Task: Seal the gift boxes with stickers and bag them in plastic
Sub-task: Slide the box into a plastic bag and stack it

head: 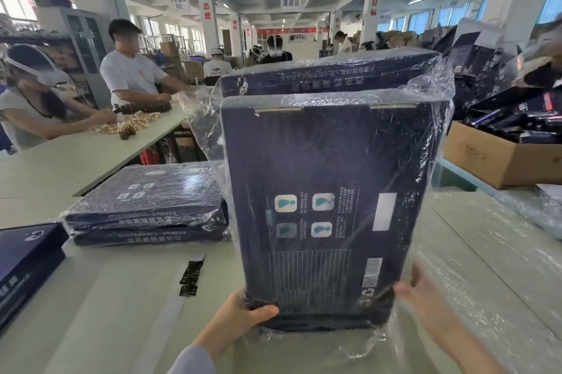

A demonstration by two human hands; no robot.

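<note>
Two dark blue gift boxes (328, 191) stand upright on end inside a clear plastic bag (206, 118), back face toward me. My left hand (240, 322) grips the lower left corner of the near box through the plastic, thumb on the face. My right hand (422, 297) holds the lower right corner, seen blurred through the plastic. A strip of black stickers (190, 277) on white backing lies on the table to the left. A stack of two bagged boxes (149, 206) rests flat further left.
An unbagged blue box (27, 258) lies at the left edge. Loose clear plastic bags (486, 267) cover the table on the right. A cardboard carton (498, 157) of dark items sits at back right. People work with small bottles (130, 124) at the left table.
</note>
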